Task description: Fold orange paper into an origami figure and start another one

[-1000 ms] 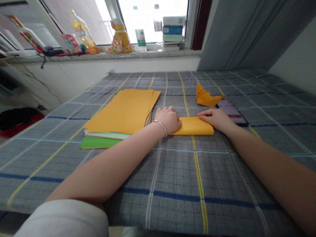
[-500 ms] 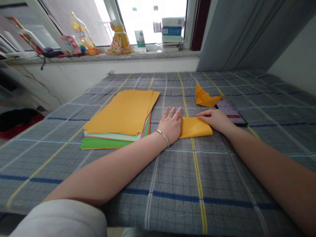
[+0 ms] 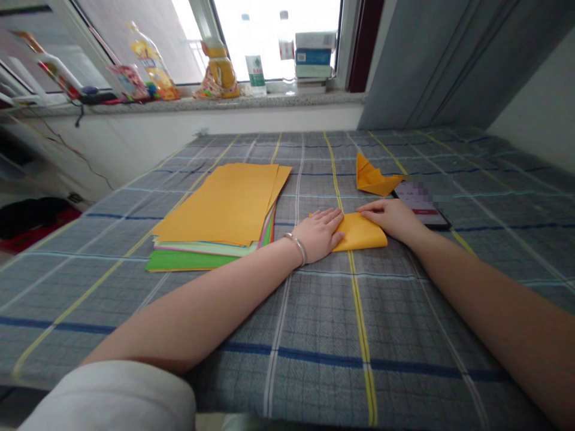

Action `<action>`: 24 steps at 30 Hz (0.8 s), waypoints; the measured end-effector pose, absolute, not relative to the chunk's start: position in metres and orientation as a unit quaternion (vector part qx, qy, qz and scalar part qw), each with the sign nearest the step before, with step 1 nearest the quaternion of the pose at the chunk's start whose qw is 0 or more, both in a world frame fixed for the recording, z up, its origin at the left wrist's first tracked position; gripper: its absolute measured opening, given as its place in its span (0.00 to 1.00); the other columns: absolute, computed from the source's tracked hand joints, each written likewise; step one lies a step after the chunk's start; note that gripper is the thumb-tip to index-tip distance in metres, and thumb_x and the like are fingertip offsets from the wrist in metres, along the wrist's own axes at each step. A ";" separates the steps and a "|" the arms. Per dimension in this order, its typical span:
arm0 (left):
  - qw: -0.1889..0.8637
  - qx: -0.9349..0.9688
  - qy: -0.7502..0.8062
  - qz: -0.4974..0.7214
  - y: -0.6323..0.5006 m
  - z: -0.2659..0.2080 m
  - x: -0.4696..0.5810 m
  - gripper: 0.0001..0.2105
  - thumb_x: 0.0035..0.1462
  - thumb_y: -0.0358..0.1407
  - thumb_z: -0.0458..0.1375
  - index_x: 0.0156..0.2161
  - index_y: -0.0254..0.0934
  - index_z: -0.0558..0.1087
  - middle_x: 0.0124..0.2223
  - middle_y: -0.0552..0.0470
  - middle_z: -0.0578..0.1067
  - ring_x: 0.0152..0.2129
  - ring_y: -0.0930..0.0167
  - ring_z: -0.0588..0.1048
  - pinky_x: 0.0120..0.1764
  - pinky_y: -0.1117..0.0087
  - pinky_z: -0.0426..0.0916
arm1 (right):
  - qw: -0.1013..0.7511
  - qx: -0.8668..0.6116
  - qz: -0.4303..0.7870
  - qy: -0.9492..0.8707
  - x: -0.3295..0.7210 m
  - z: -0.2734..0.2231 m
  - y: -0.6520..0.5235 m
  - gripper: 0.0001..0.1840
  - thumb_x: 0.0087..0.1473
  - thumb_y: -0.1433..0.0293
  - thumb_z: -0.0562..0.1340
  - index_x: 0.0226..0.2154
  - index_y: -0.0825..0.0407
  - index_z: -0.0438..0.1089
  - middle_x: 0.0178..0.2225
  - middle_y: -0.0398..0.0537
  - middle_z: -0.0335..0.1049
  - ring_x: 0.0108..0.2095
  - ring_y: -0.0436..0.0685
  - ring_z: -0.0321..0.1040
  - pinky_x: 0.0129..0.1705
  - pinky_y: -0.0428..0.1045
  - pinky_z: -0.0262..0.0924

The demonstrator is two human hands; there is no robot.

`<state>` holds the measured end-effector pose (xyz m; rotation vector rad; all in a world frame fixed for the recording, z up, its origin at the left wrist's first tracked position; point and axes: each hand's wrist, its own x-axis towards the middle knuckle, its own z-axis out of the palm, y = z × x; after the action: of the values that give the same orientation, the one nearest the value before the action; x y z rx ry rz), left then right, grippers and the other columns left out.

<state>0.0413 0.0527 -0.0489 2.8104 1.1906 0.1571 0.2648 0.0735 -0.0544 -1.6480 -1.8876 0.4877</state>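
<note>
A folded orange-yellow sheet of paper (image 3: 365, 232) lies on the checked cloth in front of me, its right end bulging in a soft curve. My left hand (image 3: 320, 232) rests flat on its left part, fingers stretched toward the upper right, a silver bangle on the wrist. At the far edge of the paper, my right hand (image 3: 390, 216) has its fingertips pressed together on it; the thumb is hidden. Just beyond the right hand stands an orange folded paper boat (image 3: 376, 176).
Left of my hands lies a stack of coloured paper (image 3: 224, 203), orange sheets on top. A phone (image 3: 422, 206) lies beside the boat. Along the back, a windowsill (image 3: 269, 103) carries bottles, a tube (image 3: 255, 73) and stacked boxes (image 3: 314, 57). A grey curtain (image 3: 431, 66) hangs at the right.
My left hand has turned, its fingers now pointing more to the right and reaching further over the folded paper. The right hand and the paper stay nearly in place.
</note>
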 end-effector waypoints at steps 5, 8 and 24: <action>0.007 0.922 0.382 0.059 0.049 -0.050 0.040 0.26 0.70 0.44 0.41 0.67 0.34 0.57 0.69 0.47 0.58 0.63 0.60 0.59 0.64 0.59 0.51 | 0.296 -0.615 0.186 -0.707 0.266 -0.056 0.075 0.10 0.52 0.67 0.63 0.34 0.47 0.81 0.38 0.46 0.80 0.42 0.60 0.75 0.47 0.54 0.67; 0.001 0.920 0.388 0.052 0.049 -0.049 0.040 0.26 0.70 0.45 0.41 0.68 0.36 0.57 0.69 0.48 0.58 0.62 0.59 0.59 0.64 0.57 0.51 | 0.294 -0.612 0.183 -0.711 0.267 -0.058 0.076 0.11 0.52 0.66 0.62 0.35 0.48 0.81 0.39 0.48 0.80 0.42 0.61 0.75 0.47 0.55 0.67; 0.040 0.918 0.395 0.007 0.050 -0.045 0.042 0.34 0.66 0.55 0.40 0.70 0.36 0.50 0.71 0.47 0.50 0.68 0.59 0.48 0.67 0.54 0.46 | 0.265 -0.599 0.159 -0.739 0.266 -0.057 0.072 0.17 0.48 0.65 0.63 0.42 0.49 0.79 0.37 0.49 0.77 0.34 0.59 0.72 0.36 0.54 0.66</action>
<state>0.0415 0.0504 -0.0451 2.8124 1.2099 0.0222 0.2663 0.0720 -0.0568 -1.6191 -1.9966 0.4287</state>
